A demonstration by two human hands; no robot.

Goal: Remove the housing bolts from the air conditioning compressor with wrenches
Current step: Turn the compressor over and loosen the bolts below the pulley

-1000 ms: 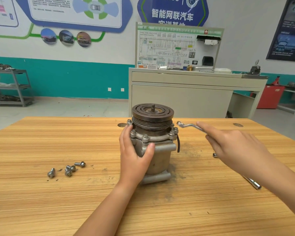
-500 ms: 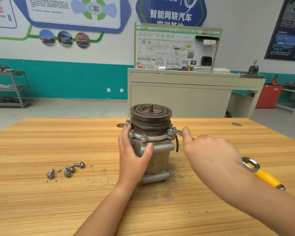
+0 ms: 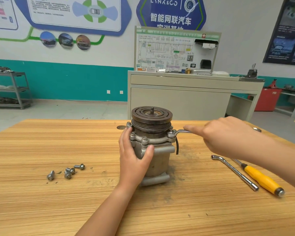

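now we are on the loosening step: our left hand [image 3: 134, 155] wraps the left side of the compressor [image 3: 162, 159], thumb across its front, holding it upright on the bench [image 3: 41, 201]. our right hand [image 3: 228, 135] grips the offset wrench [image 3: 181, 132], forefinger laid along the shank, and its ring appears to sit over the bolt [image 3: 171, 134] at the right edge of the compressor's flange. next, we judge, comes a steady swing of the handle while the left hand resists the twist, or the body may turn or tip. other flange bolts [image 3: 144, 138] at the compressor's front and left are not yet out. four loose bolts [image 3: 70, 172] lie left of the compressor. an l-shaped socket wrench [image 3: 235, 172] and a yellow-handled tool [image 3: 260, 179] lie to its right, below our forearm, perhaps near the swing. a black cable [image 3: 177, 147] hangs just under the wrench head.
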